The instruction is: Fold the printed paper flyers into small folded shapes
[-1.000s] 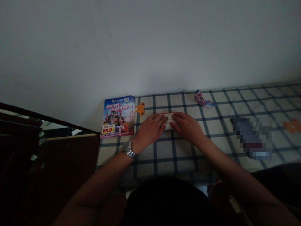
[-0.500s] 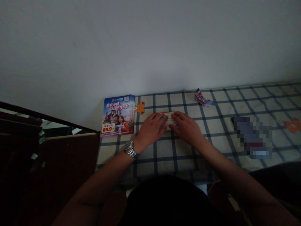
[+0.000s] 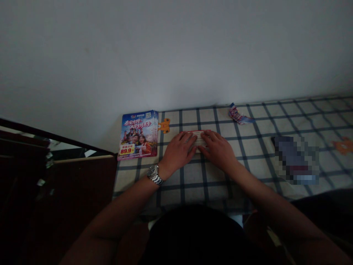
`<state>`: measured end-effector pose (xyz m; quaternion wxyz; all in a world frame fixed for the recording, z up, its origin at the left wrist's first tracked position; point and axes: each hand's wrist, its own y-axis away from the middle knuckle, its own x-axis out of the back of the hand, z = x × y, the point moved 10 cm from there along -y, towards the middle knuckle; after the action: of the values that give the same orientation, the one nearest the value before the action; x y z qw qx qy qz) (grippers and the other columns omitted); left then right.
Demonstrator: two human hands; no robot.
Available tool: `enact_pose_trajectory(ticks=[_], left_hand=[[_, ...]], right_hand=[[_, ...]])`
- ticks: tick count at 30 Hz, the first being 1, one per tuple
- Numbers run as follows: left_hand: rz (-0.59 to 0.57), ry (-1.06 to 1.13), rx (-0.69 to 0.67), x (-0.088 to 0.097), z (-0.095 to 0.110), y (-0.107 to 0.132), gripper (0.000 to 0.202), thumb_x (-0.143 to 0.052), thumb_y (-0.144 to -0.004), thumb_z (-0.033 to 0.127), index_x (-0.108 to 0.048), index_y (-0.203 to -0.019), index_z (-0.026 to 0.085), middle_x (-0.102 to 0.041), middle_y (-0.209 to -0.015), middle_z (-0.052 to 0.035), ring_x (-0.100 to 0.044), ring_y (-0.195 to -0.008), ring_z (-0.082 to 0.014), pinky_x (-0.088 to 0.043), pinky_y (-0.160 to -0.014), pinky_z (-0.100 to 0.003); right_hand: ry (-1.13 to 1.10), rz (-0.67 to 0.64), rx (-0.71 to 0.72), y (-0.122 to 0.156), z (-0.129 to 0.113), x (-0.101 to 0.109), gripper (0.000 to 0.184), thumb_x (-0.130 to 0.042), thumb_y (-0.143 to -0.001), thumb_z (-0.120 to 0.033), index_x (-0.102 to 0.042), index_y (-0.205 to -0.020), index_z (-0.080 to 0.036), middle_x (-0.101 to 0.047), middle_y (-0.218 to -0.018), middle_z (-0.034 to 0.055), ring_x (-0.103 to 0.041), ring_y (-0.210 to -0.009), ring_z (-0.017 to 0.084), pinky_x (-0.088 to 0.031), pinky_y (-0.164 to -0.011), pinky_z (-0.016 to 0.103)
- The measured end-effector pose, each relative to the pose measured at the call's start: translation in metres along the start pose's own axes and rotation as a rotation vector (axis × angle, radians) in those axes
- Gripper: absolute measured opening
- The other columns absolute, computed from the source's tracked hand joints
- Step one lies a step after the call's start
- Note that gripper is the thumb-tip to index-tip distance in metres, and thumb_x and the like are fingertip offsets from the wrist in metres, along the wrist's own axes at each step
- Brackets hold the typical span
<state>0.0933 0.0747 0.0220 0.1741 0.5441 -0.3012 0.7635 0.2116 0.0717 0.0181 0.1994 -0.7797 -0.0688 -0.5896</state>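
Observation:
A folded paper flyer (image 3: pixel 200 140), pale with print and a red far edge, lies on the checked cloth in front of me. My left hand (image 3: pixel 178 149) rests palm down over its left part, fingers laid out on the paper. From the other side, my right hand (image 3: pixel 219 147) covers the right part in the same way. Both thumbs point inward near the flyer's near edge, with a small gap between the hands. Much of the paper is hidden beneath them. A metal watch (image 3: pixel 155 174) is on my left wrist.
A stack of colourful flyers (image 3: pixel 138 136) lies to the left, beside the wall (image 3: pixel 176 55). A crumpled printed paper (image 3: pixel 239 115) sits at the back right. Farther right is a blurred dark object (image 3: pixel 295 160). The checked cloth (image 3: pixel 190 184) ends at left by dark furniture.
Both hands stay on the folded flyer and have shifted only slightly. A little more of its red far edge shows beside my left fingers.

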Motion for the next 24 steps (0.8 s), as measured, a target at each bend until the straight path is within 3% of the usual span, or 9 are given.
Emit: enact_pose_trajectory(ticks=[24], left_hand=[[-0.002, -0.014, 0.026, -0.0047, -0.0006, 0.0011, 0.045, -0.055, -0.104, 0.035, -0.057, -0.146, 0.019, -0.055, -0.151, -0.013, -0.049, -0.141, -0.0325, -0.04, -0.123, -0.053]], right_hand=[[-0.015, -0.01, 0.008, 0.0018, -0.0005, -0.0012, 0.053, -0.058, -0.103, -0.045, -0.056, -0.147, -0.016, -0.059, -0.15, 0.0193, -0.051, -0.14, 0.038, -0.046, -0.114, 0.055]])
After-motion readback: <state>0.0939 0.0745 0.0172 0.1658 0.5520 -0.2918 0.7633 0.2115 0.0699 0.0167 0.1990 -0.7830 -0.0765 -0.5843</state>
